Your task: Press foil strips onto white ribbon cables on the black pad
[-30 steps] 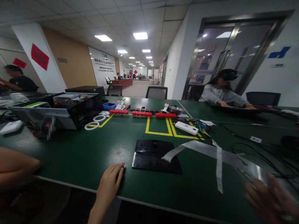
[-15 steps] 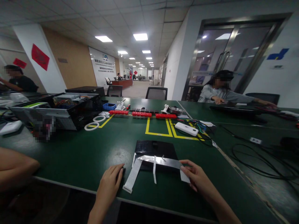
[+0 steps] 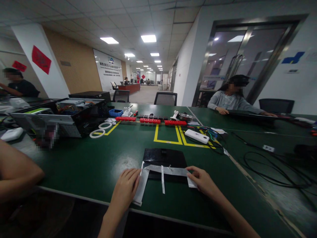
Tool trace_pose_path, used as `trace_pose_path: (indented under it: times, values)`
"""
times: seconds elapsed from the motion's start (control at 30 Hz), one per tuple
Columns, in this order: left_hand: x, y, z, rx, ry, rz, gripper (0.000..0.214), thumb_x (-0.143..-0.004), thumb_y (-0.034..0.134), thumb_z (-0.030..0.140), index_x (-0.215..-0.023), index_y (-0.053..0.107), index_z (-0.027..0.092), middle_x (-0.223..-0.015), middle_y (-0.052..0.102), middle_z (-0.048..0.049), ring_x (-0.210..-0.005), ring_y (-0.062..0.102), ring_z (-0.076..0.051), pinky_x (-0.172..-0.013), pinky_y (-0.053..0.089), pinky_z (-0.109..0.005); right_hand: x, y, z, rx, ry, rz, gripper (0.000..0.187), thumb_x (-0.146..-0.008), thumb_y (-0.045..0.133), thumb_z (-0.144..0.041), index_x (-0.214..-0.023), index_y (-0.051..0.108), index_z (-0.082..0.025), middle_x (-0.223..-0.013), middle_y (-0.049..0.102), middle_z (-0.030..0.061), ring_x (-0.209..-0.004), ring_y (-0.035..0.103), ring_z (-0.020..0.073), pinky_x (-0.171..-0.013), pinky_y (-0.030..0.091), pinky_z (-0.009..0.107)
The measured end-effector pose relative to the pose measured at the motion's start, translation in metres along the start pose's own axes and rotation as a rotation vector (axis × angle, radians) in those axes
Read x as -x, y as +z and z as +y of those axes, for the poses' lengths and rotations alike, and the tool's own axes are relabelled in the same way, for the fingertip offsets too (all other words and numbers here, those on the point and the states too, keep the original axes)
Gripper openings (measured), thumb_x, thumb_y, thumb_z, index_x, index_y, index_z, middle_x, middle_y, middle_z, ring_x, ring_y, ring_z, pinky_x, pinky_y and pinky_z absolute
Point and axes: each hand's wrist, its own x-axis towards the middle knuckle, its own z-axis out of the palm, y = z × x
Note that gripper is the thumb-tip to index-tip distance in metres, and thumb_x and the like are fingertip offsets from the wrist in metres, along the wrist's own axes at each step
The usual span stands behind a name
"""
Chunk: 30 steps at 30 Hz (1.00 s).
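A flat grey ribbon cable [image 3: 165, 171] with several branches lies across the near edge of a black rectangular panel [image 3: 164, 156] on the green table [image 3: 99, 165]. My left hand [image 3: 126, 190] rests on the cable's left branch, fingers curled down onto it. The cable's right end is pinched under the fingertips of my right hand [image 3: 201, 181]. Both hands sit close to the table's front edge.
An open computer case [image 3: 61, 117] stands at the left, with white tape rings [image 3: 97, 133] beside it. Red strips [image 3: 151, 121], a blue tray [image 3: 116, 112] and yellow floor-tape boxes [image 3: 168, 134] lie further back. A white device [image 3: 197, 136] and loose wires [image 3: 272, 165] lie right. Another person's arm [image 3: 17, 172] is at left; people sit behind.
My right hand swept in from the far right carrying the ribbon cable and laid it over the black panel. My left hand shifted right onto the cable's left branch.
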Motion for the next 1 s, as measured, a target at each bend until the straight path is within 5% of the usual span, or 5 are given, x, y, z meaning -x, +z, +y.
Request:
trace_pose_path:
  times: [0.2,0.4,1.0]
  values:
    - [-0.025,0.005,0.035,0.01,0.205,-0.188,0.04,-0.091,0.044,0.033,-0.13,0.046,0.027,-0.129,0.056,-0.0043,-0.123,0.045,-0.026,-0.105,0.027,-0.056,-0.008,0.001,0.01,-0.026,-0.067,0.005,0.037,-0.079,0.05,-0.043,-0.103,0.058,-0.015,-0.058,0.045,-0.0037,-0.047,0.043,0.0102,-0.04,0.034,0.02]
    - [-0.033,0.02,0.05,-0.007,0.262,-0.329,0.057,-0.089,0.04,0.051,-0.14,0.031,0.025,-0.141,0.044,-0.0058,-0.133,0.03,-0.031,-0.105,0.014,-0.064,-0.01,0.001,0.01,0.046,-0.119,0.032,0.034,-0.081,0.049,-0.04,-0.102,0.059,-0.015,-0.058,0.048,-0.0028,-0.052,0.045,0.0119,-0.047,0.033,0.022]
    - [-0.031,0.03,0.048,0.031,0.238,-0.371,0.057,-0.088,0.039,0.056,-0.137,0.034,0.029,-0.138,0.047,-0.0078,-0.13,0.034,-0.032,-0.102,0.015,-0.067,-0.007,0.001,0.007,0.091,-0.119,0.048,0.029,-0.084,0.047,-0.035,-0.102,0.059,-0.017,-0.065,0.052,-0.0011,-0.061,0.05,0.0139,-0.056,0.036,0.024]
